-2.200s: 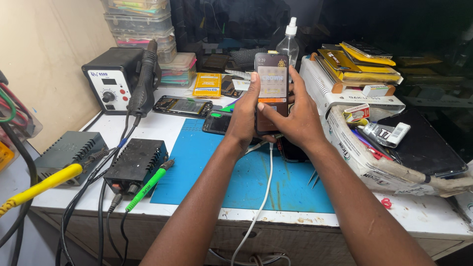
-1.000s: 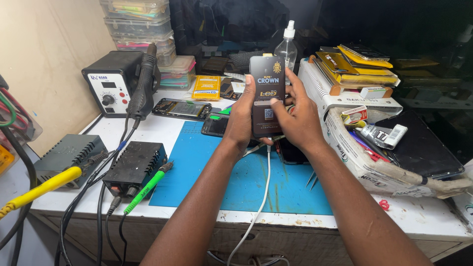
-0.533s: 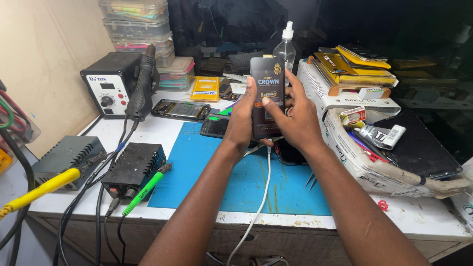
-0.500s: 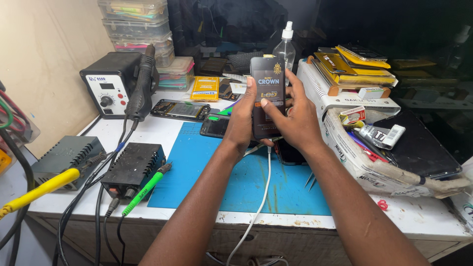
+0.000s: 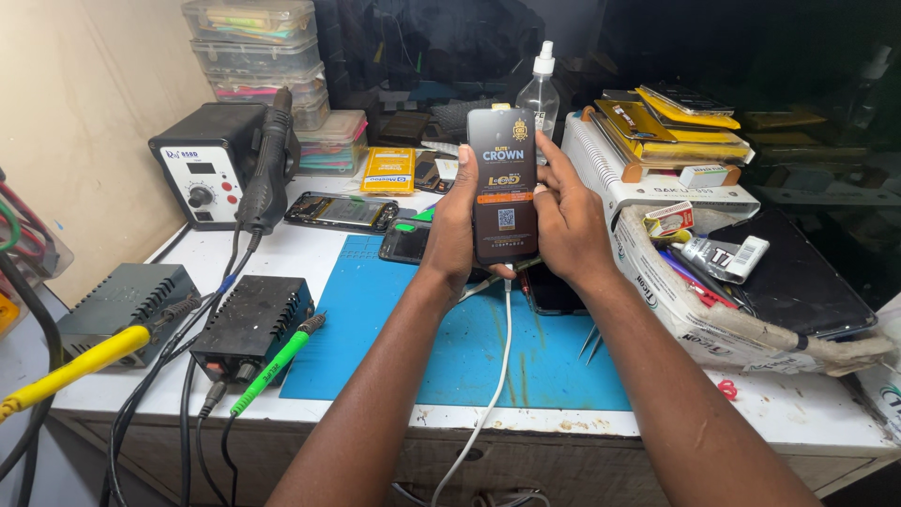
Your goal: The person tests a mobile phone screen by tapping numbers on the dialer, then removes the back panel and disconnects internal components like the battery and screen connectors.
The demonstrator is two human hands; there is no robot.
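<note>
I hold a black smartphone (image 5: 502, 183) upright above the blue work mat (image 5: 450, 347), its dark face with a printed film turned to me. My left hand (image 5: 452, 225) grips its left edge and my right hand (image 5: 568, 221) grips its right edge, thumb on the side. A white cable (image 5: 497, 357) is plugged into the phone's bottom and hangs down over the bench's front edge. Another dark phone (image 5: 405, 241) lies on the mat just left of my left hand.
A hot-air station (image 5: 211, 169) with its black handle stands at back left; two black boxes (image 5: 253, 319) with green and yellow probes sit at front left. A phone (image 5: 343, 211), spray bottle (image 5: 541, 89), stacked plastic boxes (image 5: 253, 47), tweezers (image 5: 591, 340) and cluttered white boxes (image 5: 694, 272) surround the mat.
The phone has been turned: 2.2 s ago a lit, light-coloured screen showed, now a dark face with a printed film shows. My hands stayed in the same place.
</note>
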